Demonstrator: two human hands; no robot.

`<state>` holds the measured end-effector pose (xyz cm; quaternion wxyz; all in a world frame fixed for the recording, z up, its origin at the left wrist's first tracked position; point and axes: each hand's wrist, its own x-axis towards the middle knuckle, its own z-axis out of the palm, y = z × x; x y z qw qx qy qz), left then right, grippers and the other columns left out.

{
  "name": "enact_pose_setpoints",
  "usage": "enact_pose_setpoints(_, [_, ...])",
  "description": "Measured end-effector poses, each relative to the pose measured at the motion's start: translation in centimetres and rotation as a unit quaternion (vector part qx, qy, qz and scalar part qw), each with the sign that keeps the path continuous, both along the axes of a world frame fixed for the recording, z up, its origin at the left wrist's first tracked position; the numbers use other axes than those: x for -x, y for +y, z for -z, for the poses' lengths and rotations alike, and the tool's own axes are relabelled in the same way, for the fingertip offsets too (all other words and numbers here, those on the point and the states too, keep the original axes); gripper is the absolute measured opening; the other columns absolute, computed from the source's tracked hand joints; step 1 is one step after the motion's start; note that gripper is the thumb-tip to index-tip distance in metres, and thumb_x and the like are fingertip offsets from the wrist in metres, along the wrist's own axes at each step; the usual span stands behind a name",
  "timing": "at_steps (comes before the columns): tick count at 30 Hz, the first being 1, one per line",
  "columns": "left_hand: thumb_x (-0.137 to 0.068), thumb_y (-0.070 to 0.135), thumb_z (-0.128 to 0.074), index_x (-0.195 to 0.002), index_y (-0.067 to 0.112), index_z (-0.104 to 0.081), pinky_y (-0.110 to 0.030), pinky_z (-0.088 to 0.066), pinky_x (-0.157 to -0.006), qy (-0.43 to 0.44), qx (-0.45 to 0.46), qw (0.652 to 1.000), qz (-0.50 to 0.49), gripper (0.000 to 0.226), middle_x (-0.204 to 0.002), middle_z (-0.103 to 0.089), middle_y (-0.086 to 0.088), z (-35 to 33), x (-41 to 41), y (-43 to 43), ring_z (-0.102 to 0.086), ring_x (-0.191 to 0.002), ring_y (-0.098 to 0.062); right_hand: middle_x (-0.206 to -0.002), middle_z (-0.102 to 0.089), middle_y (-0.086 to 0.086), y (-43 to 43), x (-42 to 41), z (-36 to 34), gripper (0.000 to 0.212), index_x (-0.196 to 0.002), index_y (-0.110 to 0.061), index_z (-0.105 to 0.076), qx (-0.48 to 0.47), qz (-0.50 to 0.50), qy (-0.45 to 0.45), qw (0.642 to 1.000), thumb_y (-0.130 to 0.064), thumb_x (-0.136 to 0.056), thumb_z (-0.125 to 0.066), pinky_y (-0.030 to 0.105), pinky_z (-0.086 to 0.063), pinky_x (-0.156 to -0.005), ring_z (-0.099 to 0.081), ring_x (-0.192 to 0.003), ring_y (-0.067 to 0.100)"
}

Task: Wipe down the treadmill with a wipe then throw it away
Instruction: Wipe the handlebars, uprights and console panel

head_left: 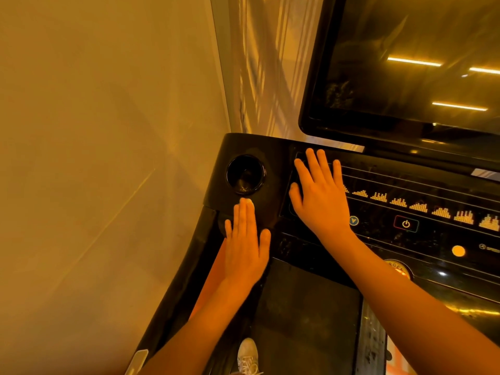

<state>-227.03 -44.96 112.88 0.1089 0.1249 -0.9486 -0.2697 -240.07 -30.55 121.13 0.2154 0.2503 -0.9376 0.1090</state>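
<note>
On my feed the biggest thing is the plain wall (94, 131), which fills the whole left side. Beside it stands the treadmill (270, 158), black and glossy, taking the right half of the view. Its dark screen (419, 63) is at the top right and reflects some strips of light. Below the screen lies the control panel (422, 239), and under that I see a part of the belt (305, 307).

Both hands lie palm down on the console. The left hand (244, 244) rests on the left wing of the console. Its fingers (246, 212) are straight and held together, and their tips come just beside the rim of the round cup holder (245, 174). The thumb stands out to the side. The right hand (322, 196) lies flat on the left end of the control panel. Its fingers (313, 163) are straight and a little spread, reaching to the upper edge of the panel. Neither hand is curled around anything. If a wipe lies under one of the palms, I cannot tell.

To the right of the right hand runs a row of yellow program icons (419, 207). Near the bottom edge shows a white shoe (247, 355). Below the icons are the power button (405, 224) and a round orange button (458, 251).
</note>
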Motion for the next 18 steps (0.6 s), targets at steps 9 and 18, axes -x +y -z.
enact_pose_setpoints(9, [-0.105, 0.053, -0.006, -0.162, 0.023, 0.010, -0.039, 0.015, -0.124, 0.005, -0.018, 1.000, 0.008, 0.067, -0.169, 0.019, 0.007, -0.1, 0.3, -0.1, 0.020, -0.155, -0.008, -0.165, -0.030, 0.015, 0.0, 0.0, 0.0, 0.054, -0.154, -0.014, -0.043, -0.003, 0.002, -0.007, 1.000, -0.037, -0.105, -0.041, 0.055, -0.011, -0.126, -0.018, -0.156, 0.033])
enact_pose_setpoints(18, [-0.106, 0.054, -0.004, -0.163, 0.022, 0.009, -0.040, 0.012, -0.123, 0.013, 0.008, 0.999, 0.035, 0.066, -0.170, 0.018, 0.008, -0.3, 0.1, 0.7, 0.016, -0.156, -0.011, -0.165, -0.031, 0.015, 0.0, 0.1, 0.0, 0.053, -0.153, -0.014, -0.043, -0.003, 0.002, -0.008, 1.000, -0.038, -0.105, -0.039, 0.054, -0.010, -0.126, -0.019, -0.156, 0.034])
